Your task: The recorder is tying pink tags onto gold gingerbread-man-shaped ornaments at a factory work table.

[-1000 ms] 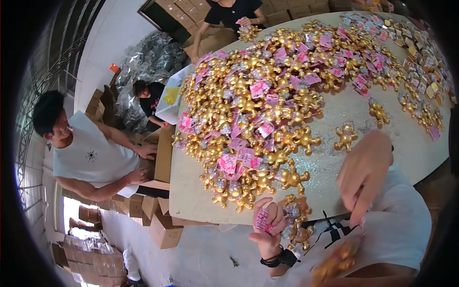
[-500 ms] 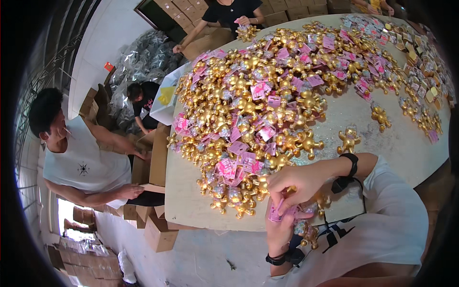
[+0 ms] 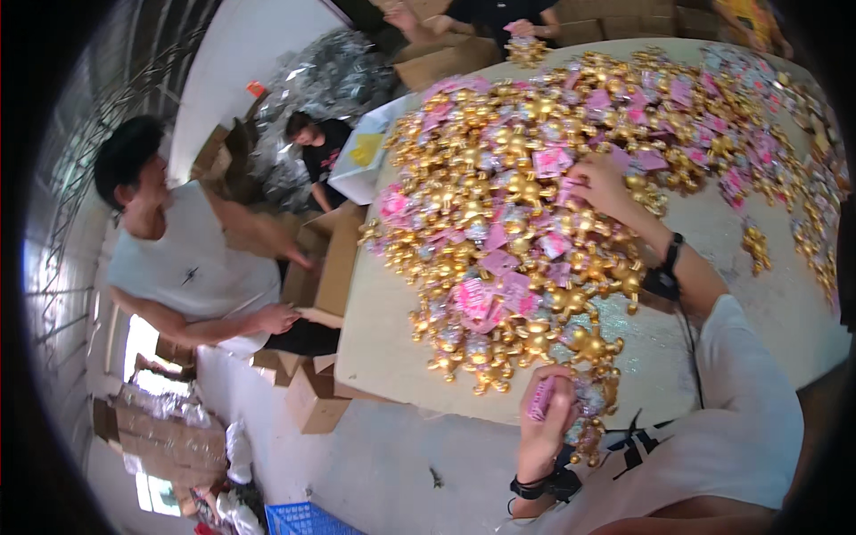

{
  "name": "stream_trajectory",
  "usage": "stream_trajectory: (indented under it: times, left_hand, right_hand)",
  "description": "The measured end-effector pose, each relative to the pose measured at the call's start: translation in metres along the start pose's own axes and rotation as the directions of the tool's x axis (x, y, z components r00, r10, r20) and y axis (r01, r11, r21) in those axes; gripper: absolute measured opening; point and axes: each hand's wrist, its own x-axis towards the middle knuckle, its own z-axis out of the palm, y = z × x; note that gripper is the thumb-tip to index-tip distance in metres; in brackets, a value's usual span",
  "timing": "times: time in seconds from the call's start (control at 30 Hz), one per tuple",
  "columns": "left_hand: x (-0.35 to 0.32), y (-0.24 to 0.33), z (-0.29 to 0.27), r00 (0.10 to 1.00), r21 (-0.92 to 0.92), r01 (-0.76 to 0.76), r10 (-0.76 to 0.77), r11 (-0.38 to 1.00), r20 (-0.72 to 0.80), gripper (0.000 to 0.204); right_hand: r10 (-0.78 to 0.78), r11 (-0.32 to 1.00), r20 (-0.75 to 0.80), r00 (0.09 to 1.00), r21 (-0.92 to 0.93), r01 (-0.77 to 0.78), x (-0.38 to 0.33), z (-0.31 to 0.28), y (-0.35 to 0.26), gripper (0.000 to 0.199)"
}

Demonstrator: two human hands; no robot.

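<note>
A large heap of shiny gold bear-shaped figures [image 3: 513, 192] with pink card tags covers much of the table. My left hand [image 3: 548, 406] is closed round a bunch of pink tags [image 3: 540, 399] at the table's front edge. Several gold figures [image 3: 590, 401] hang beside that hand, with silvery, clear-looking wrap about them. My right hand [image 3: 602, 185] reaches into the heap, its fingers pinched on a pink tag [image 3: 567, 189]. Which figure belongs to that tag I cannot tell. Dark bands circle both my wrists.
The pale table [image 3: 379, 357] has a rounded edge. At left, a person in a white sleeveless top [image 3: 201, 259] holds an open carton [image 3: 337, 267]. Another person crouches by a white bin [image 3: 352, 174]; one across the table holds a gold figure [image 3: 528, 52]. A blue crate [image 3: 308, 519] stands below.
My right hand has left my left hand and moved far into the heap, onto a tag. My left hand keeps its tags. The view has shifted, so the scene sits further right.
</note>
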Motion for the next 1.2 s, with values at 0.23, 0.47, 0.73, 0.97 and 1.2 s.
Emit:
stream_trajectory:
  times: [0.23,0.47,0.73,0.97,1.2]
  left_hand:
    - [0.002,-0.006,-0.004,0.983,0.145,-0.171,0.179,0.975,-0.049,0.031]
    - [-0.023,0.015,0.002,0.954,0.222,-0.234,0.267,0.947,-0.134,0.017]
    - [-0.054,0.003,-0.010,0.950,0.228,-0.141,0.197,0.963,-0.243,0.027]
    - [-0.089,-0.005,0.013,0.989,0.184,-0.148,0.147,0.972,0.016,0.068]
    - [-0.094,-0.028,0.031,0.944,0.026,-0.102,0.089,0.994,0.317,0.087]
  right_hand:
    - [0.073,0.929,-0.141,0.987,0.369,-0.016,0.000,-0.057,-0.068,0.007]
    - [0.035,0.475,0.294,0.955,0.836,-0.275,-0.014,-0.155,-0.126,0.013]
    - [-0.503,0.282,0.230,0.833,0.955,-0.093,-0.098,-0.197,-0.171,0.014]
    - [-0.856,0.404,0.150,0.494,0.790,0.461,-0.145,-0.223,-0.206,0.021]
    - [-0.847,0.392,0.002,0.531,0.677,0.623,-0.189,-0.206,-0.222,0.027]
